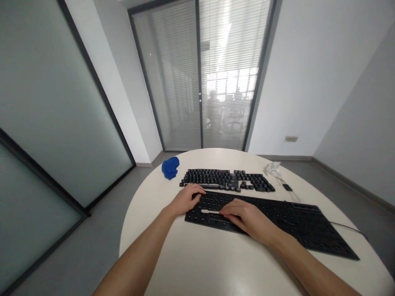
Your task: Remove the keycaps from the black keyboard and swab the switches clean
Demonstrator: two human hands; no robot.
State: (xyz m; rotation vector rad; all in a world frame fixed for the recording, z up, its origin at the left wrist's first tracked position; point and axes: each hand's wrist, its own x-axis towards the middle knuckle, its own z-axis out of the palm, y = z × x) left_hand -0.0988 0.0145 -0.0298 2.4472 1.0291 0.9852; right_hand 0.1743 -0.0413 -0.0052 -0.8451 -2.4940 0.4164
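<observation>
- My left hand (185, 200) rests on the top left corner of the keyboard frame (271, 224), fingers together and curled over its far edge; I cannot tell whether they pinch anything.
- My right hand (247, 217) lies flat on the frame just right of the left one, fingers together and pointing left, tips at a pale slot (210, 211) in the black plate.
- The frame lies under both hands, its long axis running from my left fingers away to the right and a little toward me; the left hand is at its end, the right nearer its middle.
- It is flat, matte black, a plate pierced with rows of small holes, with no caps on it.
- Beyond my fingers, just apart from the frame, the keycaps (226, 180) lie in keyboard rows, black and blocky.
- Left of those, past my left fingers, is a crumpled blue cloth (170, 167).
- Far right of the caps lie a white wad (272, 168) and a small dark piece (286, 187).
- The table (197, 263) is round, smooth, off-white.
</observation>
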